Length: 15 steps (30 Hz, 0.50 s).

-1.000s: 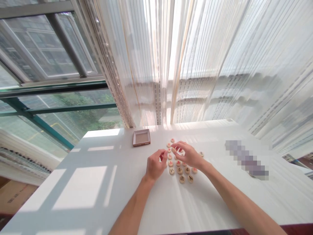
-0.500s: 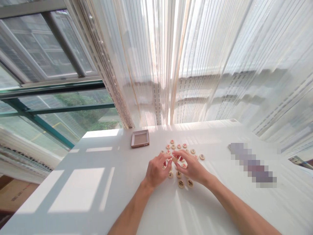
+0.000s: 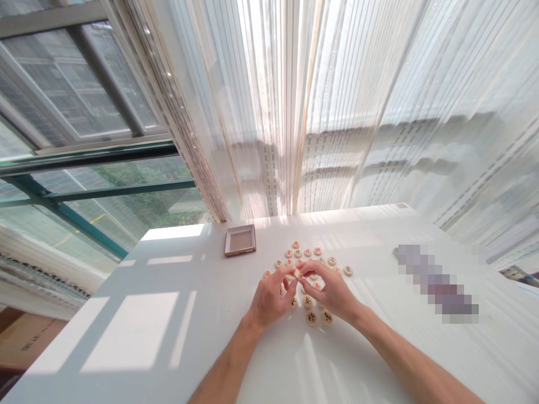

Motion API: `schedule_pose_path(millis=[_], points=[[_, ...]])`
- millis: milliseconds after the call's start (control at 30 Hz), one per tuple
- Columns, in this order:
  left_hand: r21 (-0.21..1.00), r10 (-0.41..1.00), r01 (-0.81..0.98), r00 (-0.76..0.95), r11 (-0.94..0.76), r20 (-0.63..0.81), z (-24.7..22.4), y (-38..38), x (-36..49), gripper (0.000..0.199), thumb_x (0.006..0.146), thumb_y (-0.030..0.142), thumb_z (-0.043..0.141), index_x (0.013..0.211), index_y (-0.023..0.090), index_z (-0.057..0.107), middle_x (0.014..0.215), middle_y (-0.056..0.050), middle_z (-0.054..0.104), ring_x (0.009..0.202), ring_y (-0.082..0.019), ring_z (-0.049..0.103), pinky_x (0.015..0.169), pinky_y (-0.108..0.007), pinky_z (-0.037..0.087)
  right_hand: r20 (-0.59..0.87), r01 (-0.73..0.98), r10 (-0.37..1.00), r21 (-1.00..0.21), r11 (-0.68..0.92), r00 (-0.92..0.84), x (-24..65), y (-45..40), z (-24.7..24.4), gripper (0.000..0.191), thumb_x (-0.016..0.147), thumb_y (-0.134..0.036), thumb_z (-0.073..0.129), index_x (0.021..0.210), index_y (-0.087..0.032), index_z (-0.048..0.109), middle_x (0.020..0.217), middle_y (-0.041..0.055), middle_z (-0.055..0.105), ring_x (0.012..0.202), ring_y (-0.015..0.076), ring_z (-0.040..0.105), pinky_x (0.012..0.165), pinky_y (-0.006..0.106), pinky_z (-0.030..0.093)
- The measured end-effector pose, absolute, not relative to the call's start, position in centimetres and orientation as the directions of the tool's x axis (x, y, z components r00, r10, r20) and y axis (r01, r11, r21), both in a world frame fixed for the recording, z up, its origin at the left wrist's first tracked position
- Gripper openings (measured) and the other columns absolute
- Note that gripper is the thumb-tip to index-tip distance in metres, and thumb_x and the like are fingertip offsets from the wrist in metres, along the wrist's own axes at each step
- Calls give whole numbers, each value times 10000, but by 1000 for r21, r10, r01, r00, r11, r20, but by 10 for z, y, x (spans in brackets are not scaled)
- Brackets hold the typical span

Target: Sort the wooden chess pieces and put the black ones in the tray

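Between the fingertips of both hands is a small round Chinese chess piece point(image 3: 297, 274), tilted and held above the others. My left hand point(image 3: 269, 297) pinches it from the left with thumb and fingers. From the other side my right hand point(image 3: 332, 289) grips the same piece. Under and around the hands lie several pale wooden xiangqi pieces with red or black characters. Two black-marked ones, a general piece point(image 3: 311, 318) and a horse piece point(image 3: 327, 317), sit closest to me. The hands partly cover the pieces in the middle.
An open shallow box point(image 3: 240, 241) stands on the white table point(image 3: 168, 314), back left of the pieces. A blurred-out object point(image 3: 435, 283) lies on the right. Sheer curtains point(image 3: 337, 112) hang behind the table's far edge. On the floor at left is a cardboard box point(image 3: 31, 336).
The held piece has tipped and shifted slightly left between the fingers. My hands have come a little closer together, and a red piece beside my left hand now shows.
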<state>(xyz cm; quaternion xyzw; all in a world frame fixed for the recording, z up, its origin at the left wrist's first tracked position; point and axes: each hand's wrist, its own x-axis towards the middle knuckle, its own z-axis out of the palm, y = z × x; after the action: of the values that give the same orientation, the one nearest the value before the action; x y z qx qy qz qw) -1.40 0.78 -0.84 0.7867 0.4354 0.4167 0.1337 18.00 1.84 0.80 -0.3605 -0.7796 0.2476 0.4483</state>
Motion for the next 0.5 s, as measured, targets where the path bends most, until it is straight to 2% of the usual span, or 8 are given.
schedule_pose_path(millis=[100, 200, 500], points=[[572, 797, 580, 258, -580, 547, -8, 8, -14, 251, 931, 252, 556, 1180, 236, 585, 917, -33, 738, 688, -150, 686, 641, -262, 535, 533, 327, 776, -706, 628, -338, 180, 18, 10, 47, 929, -237, 588, 947, -270, 616, 1069, 51, 699, 1000, 227, 674, 872, 397, 566], [575, 805, 589, 256, -568, 535, -7, 8, -14, 229, 939, 268, 548, 1163, 237, 586, 929, -35, 736, 686, -145, 683, 637, -262, 533, 536, 314, 772, -709, 631, -341, 179, 17, 12, 84, 934, -225, 572, 973, -276, 626, 1058, 54, 702, 1008, 231, 673, 878, 404, 564], [672, 845, 523, 223, -525, 487, -10, 7, -9, 202, 968, 282, 497, 1144, 230, 584, 855, -39, 727, 698, -159, 688, 652, -269, 552, 528, 314, 763, -702, 639, -373, 180, 18, 11, 171, 943, -194, 534, 1055, -287, 623, 960, 35, 690, 873, 202, 676, 820, 373, 564]])
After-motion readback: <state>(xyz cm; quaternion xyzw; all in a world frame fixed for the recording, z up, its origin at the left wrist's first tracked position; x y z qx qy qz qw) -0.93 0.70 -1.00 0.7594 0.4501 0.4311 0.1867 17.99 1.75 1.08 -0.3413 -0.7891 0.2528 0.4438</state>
